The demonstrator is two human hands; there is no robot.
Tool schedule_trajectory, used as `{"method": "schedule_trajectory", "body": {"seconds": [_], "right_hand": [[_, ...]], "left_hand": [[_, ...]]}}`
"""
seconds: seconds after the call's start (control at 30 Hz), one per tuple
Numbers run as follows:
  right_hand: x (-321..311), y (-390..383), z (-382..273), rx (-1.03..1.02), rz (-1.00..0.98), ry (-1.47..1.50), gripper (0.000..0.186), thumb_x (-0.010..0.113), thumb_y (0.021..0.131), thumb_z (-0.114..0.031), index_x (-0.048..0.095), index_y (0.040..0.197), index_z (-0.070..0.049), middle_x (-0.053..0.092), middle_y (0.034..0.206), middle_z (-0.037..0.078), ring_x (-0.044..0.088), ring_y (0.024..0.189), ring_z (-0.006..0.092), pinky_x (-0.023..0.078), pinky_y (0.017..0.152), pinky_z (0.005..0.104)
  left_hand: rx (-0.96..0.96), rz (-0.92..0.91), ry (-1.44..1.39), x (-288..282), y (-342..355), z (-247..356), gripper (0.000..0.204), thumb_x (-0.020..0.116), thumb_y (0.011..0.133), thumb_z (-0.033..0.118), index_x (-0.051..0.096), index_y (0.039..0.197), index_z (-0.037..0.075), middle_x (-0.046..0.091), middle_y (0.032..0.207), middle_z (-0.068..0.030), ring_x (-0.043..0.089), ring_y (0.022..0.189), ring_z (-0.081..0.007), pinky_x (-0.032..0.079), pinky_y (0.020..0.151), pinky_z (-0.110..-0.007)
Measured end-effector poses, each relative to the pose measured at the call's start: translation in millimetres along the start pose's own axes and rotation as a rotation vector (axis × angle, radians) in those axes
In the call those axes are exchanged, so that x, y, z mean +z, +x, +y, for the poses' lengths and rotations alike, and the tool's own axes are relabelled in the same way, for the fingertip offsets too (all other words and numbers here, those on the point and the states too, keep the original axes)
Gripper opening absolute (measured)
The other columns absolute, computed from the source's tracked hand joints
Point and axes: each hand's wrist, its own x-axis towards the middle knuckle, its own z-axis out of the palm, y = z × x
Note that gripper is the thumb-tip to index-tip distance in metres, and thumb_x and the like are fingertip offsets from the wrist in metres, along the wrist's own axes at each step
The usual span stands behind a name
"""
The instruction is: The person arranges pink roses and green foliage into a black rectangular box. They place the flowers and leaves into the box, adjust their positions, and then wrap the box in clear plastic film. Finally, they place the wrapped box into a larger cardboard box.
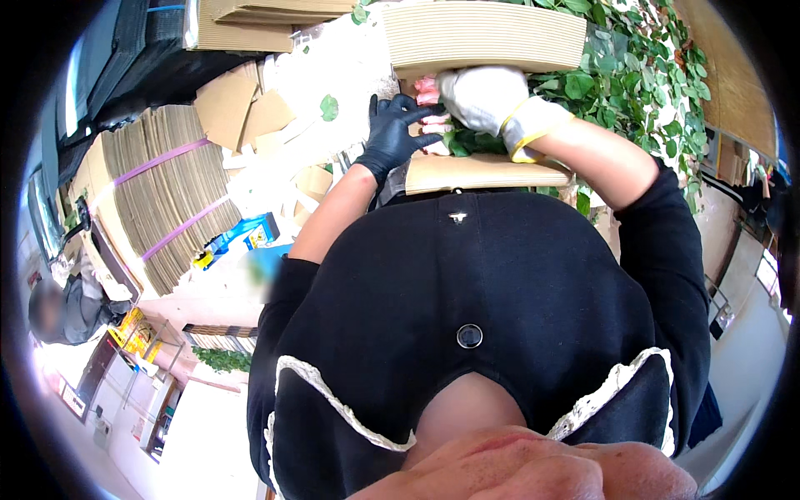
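Note:
Pink roses (pixel 426 86) lie in a row between two pieces of corrugated cardboard, their blooms toward my left hand. In a black glove, my left hand (pixel 392 133) is open beside the blooms, thumb and forefinger apart and reaching to their edge. My right hand (pixel 483 98), in a white glove with a yellow cuff edge, rests over the rose stems and leaves just right of the blooms. Its fingers curl downward and are mostly hidden. Beyond it stands the far corrugated cardboard (pixel 487 37); the near corrugated cardboard (pixel 487 173) lies against my body.
Green leafy stems (pixel 642 100) spread over the table at the right. To the left stands a strapped stack of cardboard sheets (pixel 167 179), with loose cardboard pieces (pixel 237 108) by it. A blue and yellow packet (pixel 242 237) lies nearer. Another person (pixel 71 308) is at far left.

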Motion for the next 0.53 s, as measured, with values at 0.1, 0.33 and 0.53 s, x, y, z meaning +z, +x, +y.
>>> {"method": "schedule_trajectory", "body": {"seconds": [0.1, 0.33, 0.53], "right_hand": [[12.1, -0.8, 12.9, -0.002, -0.13, 0.337, 0.036, 0.038, 0.101, -0.034, 0.062, 0.119, -0.016, 0.067, 0.112, 0.012, 0.067, 0.096, 0.0314, 0.052, 0.085, 0.0388], [-118.2, -0.1, -30.0, -0.496, 0.251, 0.117, 0.038, 0.061, 0.087, -0.026, 0.059, 0.122, -0.012, 0.067, 0.099, 0.012, 0.066, 0.091, 0.0316, 0.053, 0.078, 0.0434], [-148.7, 207.3, -54.9, -0.026, -0.171, -0.061, 0.042, 0.064, 0.085, -0.035, 0.064, 0.119, -0.011, 0.068, 0.112, 0.016, 0.064, 0.101, 0.0298, 0.051, 0.089, 0.0371]], "left_hand": [[0.028, 0.009, -0.069, 12.9, 2.4, -13.9, 0.047, 0.081, 0.068, 0.046, 0.073, 0.111, 0.028, 0.062, 0.096, 0.0004, 0.058, 0.1, -0.0243, 0.022, 0.106, -0.062], [0.02, 0.031, 0.014, 17.5, -11.9, -20.8, 0.034, 0.072, 0.075, 0.035, 0.069, 0.108, 0.029, 0.06, 0.097, -0.0065, 0.059, 0.094, -0.0304, 0.035, 0.1, -0.057], [0.005, 0.035, 0.108, 11.9, -6.7, -12.6, 0.04, 0.072, 0.071, 0.043, 0.069, 0.109, 0.031, 0.061, 0.102, -0.0075, 0.053, 0.107, -0.0323, 0.022, 0.105, -0.065]]}}
